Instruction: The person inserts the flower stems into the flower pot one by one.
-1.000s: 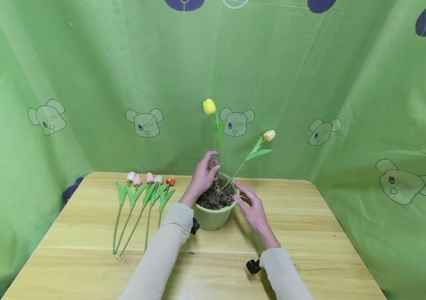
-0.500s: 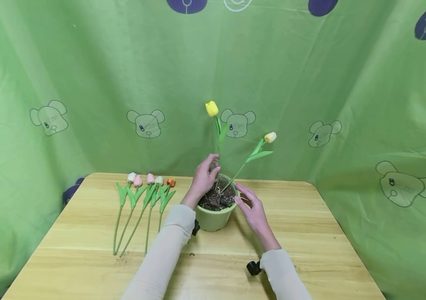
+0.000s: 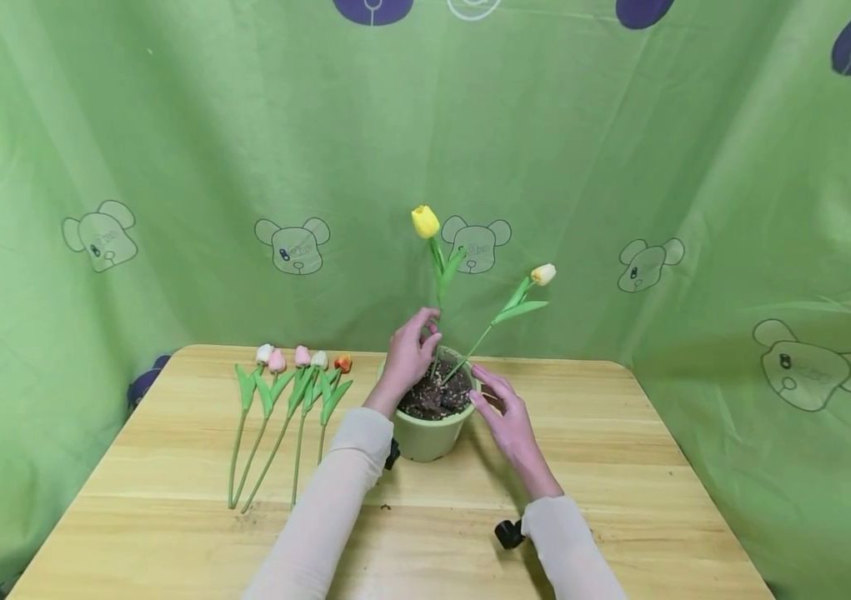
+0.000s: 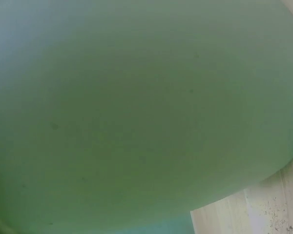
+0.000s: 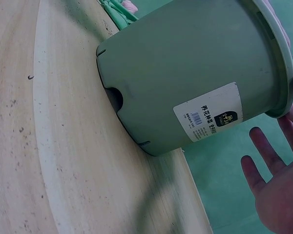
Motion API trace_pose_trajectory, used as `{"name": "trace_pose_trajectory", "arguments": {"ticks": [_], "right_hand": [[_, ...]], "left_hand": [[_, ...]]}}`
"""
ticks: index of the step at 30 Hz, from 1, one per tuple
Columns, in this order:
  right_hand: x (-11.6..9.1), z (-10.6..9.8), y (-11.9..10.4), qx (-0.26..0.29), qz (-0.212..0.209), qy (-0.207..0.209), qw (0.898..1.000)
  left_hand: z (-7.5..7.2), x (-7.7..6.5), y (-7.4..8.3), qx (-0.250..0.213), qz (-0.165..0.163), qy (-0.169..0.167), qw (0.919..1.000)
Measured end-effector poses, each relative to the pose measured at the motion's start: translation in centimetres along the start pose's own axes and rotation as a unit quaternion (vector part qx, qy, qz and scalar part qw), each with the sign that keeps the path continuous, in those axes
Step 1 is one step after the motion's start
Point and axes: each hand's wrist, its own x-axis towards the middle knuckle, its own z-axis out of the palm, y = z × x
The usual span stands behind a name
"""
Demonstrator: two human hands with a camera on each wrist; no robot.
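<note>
My left hand (image 3: 408, 357) pinches the stem of a yellow tulip (image 3: 425, 222) over the pot. The stem stands nearly upright, its lower end in the dark soil (image 3: 425, 398). My right hand (image 3: 511, 423) touches the right side of the rim of the light green flowerpot (image 3: 427, 439). In the right wrist view its fingers (image 5: 267, 150) are spread, some of them apart from the pot wall. A cream tulip (image 3: 543, 275) stands in the same soil, leaning right. The left wrist view is filled by the blurred pot wall (image 4: 146, 122); the left hand is not seen there.
Left of the pot, several tulips lie side by side on the wooden table (image 3: 590, 467), among them a pink tulip (image 3: 302, 357) and an orange-red tulip (image 3: 342, 364). Soil crumbs dot the tabletop. A green curtain (image 3: 365, 125) hangs behind and at both sides.
The yellow tulip's head has shifted slightly right and down, and its leaves have turned a little. My left hand keeps its grip on the stem; the right hand stays at the rim.
</note>
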Motion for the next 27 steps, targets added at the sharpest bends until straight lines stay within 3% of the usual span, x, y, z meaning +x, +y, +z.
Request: {"name": "trace_pose_trajectory", "arguments": {"ticks": [14,27], "right_hand": [[0.02,-0.02,0.14,0.007,0.005,0.001,1.000],[0.04,-0.13,0.24,0.012,0.009,0.000,1.000]], "left_hand": [[0.11,0.09,-0.26,0.039,0.006,0.011,0.9992],[0.28,-0.02,-0.24,0.063,0.006,-0.005,0.9980]]}}
